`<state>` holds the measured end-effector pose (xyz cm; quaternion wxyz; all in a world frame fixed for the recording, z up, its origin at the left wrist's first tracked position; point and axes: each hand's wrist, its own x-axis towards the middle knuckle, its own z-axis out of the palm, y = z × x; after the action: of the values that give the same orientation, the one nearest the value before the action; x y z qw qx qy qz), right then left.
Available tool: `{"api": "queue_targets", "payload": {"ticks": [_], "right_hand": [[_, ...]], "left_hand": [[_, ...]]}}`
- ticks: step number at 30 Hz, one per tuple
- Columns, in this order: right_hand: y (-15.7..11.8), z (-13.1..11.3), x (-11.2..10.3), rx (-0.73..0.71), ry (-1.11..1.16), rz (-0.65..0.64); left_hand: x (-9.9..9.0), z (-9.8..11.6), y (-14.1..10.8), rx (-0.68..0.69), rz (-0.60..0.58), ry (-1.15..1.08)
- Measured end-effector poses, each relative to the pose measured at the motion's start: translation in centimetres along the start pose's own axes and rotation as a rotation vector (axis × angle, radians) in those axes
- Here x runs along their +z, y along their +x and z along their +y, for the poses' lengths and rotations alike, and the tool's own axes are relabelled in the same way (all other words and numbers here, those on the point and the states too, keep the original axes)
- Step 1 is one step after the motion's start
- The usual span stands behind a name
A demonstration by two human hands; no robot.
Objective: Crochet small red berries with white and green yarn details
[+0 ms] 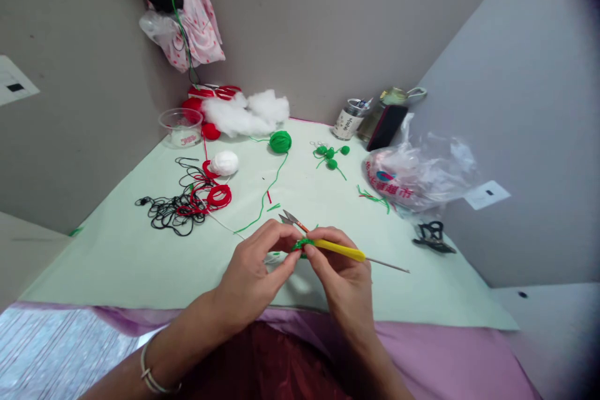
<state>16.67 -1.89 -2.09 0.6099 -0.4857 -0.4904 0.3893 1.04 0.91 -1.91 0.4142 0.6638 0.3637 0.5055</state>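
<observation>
Near the table's front edge, both hands meet at a small green and red crochet piece [302, 244]. My left hand [255, 269] pinches its left side between thumb and fingers. My right hand [344, 278] pinches the right side and also holds a crochet hook [340, 249] with a yellow handle, its metal shaft pointing out to the right. Just beyond my fingers lie scissors [294, 220], their blades showing and the rest hidden by my hands. A green yarn strand runs from a green yarn ball [280, 142] toward my left hand.
Tangled black cord [175, 212], red yarn [218, 196] and a white yarn ball [225, 163] lie left. White stuffing [244, 114] and a clear plastic tub [180, 131] stand behind. Right are small green crocheted balls [331, 164], a plastic bag [417, 169], a phone [387, 127] and a black hair clip [434, 237].
</observation>
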Motion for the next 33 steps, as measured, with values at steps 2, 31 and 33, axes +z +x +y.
{"api": "queue_targets", "payload": {"ticks": [2,31,33], "right_hand": [[0.0,0.0,0.1,-0.023,-0.035,-0.031],[-0.3,-0.4,-0.5,-0.064,0.054,-0.082],[-0.2,-0.7,-0.3,-0.04,0.036,-0.066]], "left_hand": [[0.1,-0.1,-0.1,0.08,0.017,0.075],[0.6,0.7,0.1,-0.415,-0.037,-0.626],[1.1,0.7,0.0,-0.389,0.034,-0.62]]}}
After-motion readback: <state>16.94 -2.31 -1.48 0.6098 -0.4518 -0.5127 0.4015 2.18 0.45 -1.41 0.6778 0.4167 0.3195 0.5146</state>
